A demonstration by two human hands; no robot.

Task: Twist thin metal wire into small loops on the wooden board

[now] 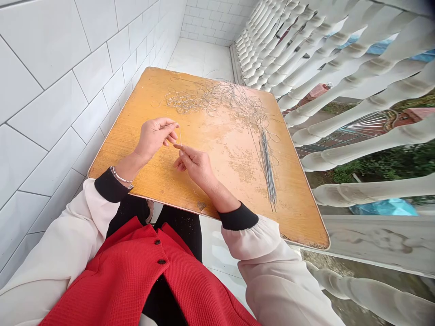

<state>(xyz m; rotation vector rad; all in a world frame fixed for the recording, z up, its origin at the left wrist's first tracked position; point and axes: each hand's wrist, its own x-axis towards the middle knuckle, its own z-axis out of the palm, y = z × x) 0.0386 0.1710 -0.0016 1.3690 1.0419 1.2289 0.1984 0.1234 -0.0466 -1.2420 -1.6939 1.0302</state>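
A thin wire (180,134) runs between my two hands above the near left part of the wooden table (163,176). My left hand (157,136) pinches its upper end between thumb and fingertips. Lower and to the right, the fingers of my right hand (196,165) close on the other end, partly covering it. Past my hands lies a heap of bent wire loops (188,101), running into a loose tangle of wires (239,100). A bundle of straight grey wires (268,170) rests to the right of my right hand.
A white tiled wall (98,72) runs along the left side of the table. Pale balusters (346,131) line the right side, with greenery and a blue cover outside. My red garment (136,276) is close to the table's near edge.
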